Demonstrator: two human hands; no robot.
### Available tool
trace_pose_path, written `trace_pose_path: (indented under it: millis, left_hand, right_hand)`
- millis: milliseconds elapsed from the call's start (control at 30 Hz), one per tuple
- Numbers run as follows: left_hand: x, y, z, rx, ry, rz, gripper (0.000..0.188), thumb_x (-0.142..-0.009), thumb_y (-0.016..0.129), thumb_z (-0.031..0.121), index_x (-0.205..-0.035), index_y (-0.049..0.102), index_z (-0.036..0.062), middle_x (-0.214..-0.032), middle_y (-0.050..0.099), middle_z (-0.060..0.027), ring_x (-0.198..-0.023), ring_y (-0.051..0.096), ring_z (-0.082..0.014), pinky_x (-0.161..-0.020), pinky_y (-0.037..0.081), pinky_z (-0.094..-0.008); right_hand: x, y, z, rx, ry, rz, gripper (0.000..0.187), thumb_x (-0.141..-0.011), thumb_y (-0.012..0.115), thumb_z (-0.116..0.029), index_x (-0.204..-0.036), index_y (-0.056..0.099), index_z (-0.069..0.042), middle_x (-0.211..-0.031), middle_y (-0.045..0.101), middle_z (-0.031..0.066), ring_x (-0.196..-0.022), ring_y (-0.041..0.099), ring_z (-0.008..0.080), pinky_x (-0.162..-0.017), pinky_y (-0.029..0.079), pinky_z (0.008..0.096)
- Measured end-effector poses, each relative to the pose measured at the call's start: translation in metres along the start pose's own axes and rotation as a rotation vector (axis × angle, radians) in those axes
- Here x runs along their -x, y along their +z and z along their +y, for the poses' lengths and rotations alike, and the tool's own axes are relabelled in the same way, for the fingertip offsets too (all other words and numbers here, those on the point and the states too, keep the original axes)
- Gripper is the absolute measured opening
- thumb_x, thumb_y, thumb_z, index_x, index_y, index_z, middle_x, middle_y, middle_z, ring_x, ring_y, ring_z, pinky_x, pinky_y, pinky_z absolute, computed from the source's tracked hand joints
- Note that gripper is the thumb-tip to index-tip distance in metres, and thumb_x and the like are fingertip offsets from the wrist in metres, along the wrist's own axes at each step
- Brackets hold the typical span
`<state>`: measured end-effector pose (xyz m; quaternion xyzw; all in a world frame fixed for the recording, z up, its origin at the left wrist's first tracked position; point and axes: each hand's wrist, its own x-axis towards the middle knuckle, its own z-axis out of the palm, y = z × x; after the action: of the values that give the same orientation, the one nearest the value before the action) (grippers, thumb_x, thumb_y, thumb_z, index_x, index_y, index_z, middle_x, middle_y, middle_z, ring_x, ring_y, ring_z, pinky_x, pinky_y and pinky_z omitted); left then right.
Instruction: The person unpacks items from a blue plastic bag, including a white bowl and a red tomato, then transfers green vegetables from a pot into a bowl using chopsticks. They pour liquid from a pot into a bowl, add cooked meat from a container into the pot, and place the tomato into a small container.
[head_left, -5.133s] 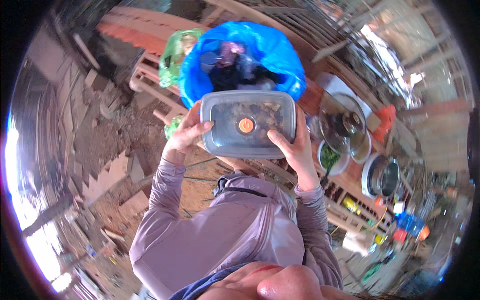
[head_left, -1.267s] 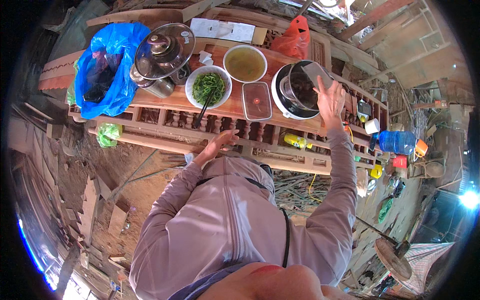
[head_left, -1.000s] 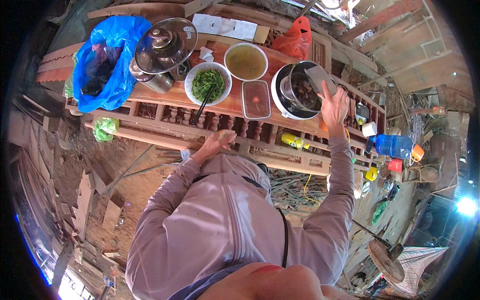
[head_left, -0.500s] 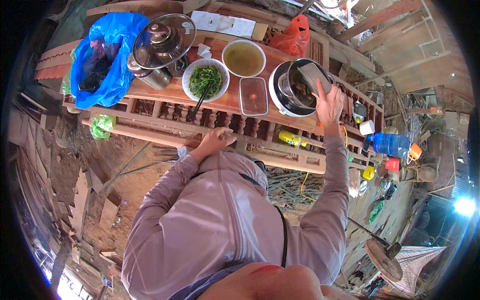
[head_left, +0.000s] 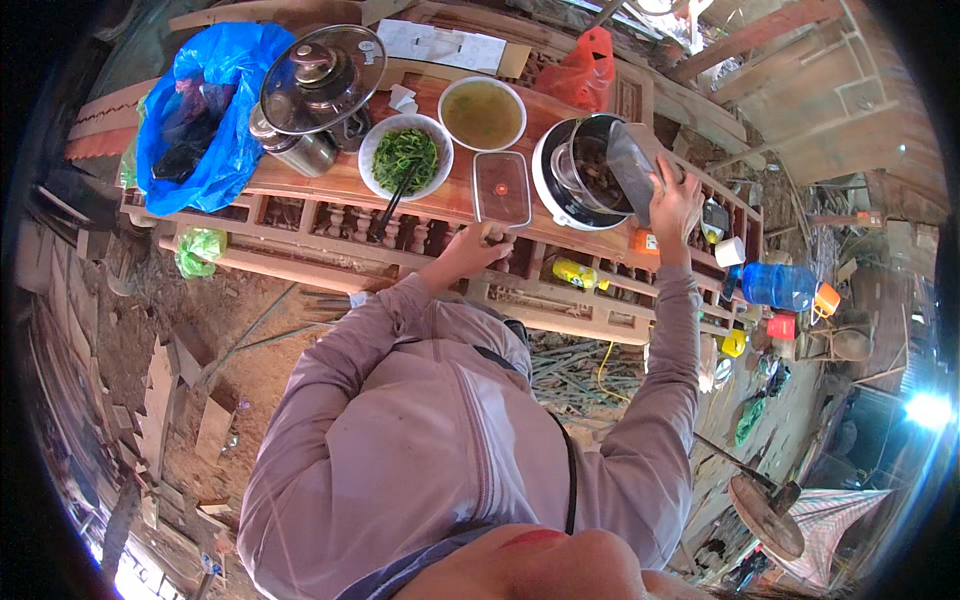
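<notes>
My right hand [head_left: 676, 212] grips a clear plastic container [head_left: 630, 165], which stands tilted at the right rim of a metal pot [head_left: 574, 171]. Dark pieces of food lie in the pot, which sits on a round white-and-black cooker [head_left: 563, 212]. Just off the near table edge, my left hand [head_left: 472, 252] has its fingers curled; whatever they may hold is hidden. Closest to it is a clear rectangular plastic box or lid [head_left: 502, 190] lying on the table. Beside that are a bowl of green vegetables [head_left: 404, 157] with dark chopsticks [head_left: 395, 205] and a bowl of yellowish soup [head_left: 482, 113].
A glass lid [head_left: 323, 80] rests by metal canisters [head_left: 305, 153] at the table's left, near a blue plastic bag [head_left: 205, 120]. A red bag [head_left: 583, 70] stands behind the pot. Bottles, a white cup [head_left: 730, 252] and a blue water jug [head_left: 780, 287] are at the right.
My left hand has moved right and forward, toward the clear box or lid on the table. My right hand has shifted slightly right, turning the container more upright at the pot's rim.
</notes>
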<state>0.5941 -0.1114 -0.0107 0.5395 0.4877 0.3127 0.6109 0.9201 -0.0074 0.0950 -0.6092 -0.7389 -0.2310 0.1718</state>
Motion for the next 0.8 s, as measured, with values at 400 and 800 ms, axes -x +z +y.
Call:
trace_pose_path:
  millis: [400, 800]
  left_hand:
    - [-0.012, 0.007, 0.025, 0.319, -0.139, -0.127, 0.031, -0.09, 0.058, 0.02, -0.116, 0.054, 0.0038, -0.078, 0.056, 0.0028, -0.062, 0.049, -0.0048, -0.053, 0.041, -0.0211]
    - [-0.019, 0.003, -0.003, 0.198, -0.204, -0.067, 0.033, -0.089, 0.059, 0.024, -0.117, 0.055, 0.0056, -0.087, 0.059, 0.0016, -0.077, 0.056, -0.0074, -0.062, 0.042, -0.0235]
  right_hand:
    - [0.031, 0.044, 0.097, -0.529, 0.59, -0.178, 0.051, -0.09, 0.05, -0.049, -0.117, 0.06, -0.007, -0.114, 0.055, 0.0218, -0.105, 0.053, 0.0371, -0.09, 0.041, 0.0434]
    - [-0.011, -0.062, 0.029, -0.135, 0.005, -0.278, 0.033, -0.089, 0.053, -0.038, -0.117, 0.06, -0.023, -0.095, 0.054, 0.0172, -0.091, 0.056, 0.0357, -0.08, 0.043, 0.0453]
